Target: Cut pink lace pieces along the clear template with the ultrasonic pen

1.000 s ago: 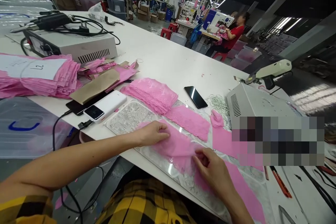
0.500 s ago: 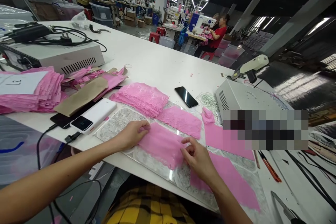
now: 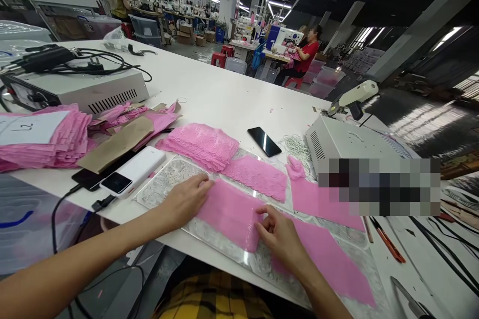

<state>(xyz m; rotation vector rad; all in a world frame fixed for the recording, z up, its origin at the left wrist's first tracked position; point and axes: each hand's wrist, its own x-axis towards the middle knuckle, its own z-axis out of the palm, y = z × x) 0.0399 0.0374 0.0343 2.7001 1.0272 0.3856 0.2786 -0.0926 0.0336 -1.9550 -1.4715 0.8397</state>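
A pink fabric panel [image 3: 230,214] lies on the clear-covered, grey-patterned board [image 3: 159,179] in front of me. My left hand [image 3: 189,199] is at its left edge, fingers close together and gripping the cloth there. At the opposite edge, my right hand [image 3: 279,234] pinches the fabric between thumb and fingers. Just beyond lies a pink lace strip [image 3: 260,177], beside a stack of pink lace pieces [image 3: 204,144]. A larger pink cut piece [image 3: 329,259] extends right of and partly under my right forearm, and another pink piece [image 3: 309,194] sits behind it.
A black phone [image 3: 264,141], pale cord [image 3: 297,149] and grey machine box [image 3: 348,137] stand beyond the board. On the left are a white power bank [image 3: 132,172], labelled pink bundle [image 3: 67,134] and second box [image 3: 97,89]. An orange cutter [image 3: 389,241] and scissors [image 3: 409,299] lie right.
The panel's near edge, rippled before, now lies straighter and flatter. My left fingers have straightened over the left edge, while my right hand keeps to the right edge. The view has shifted slightly.
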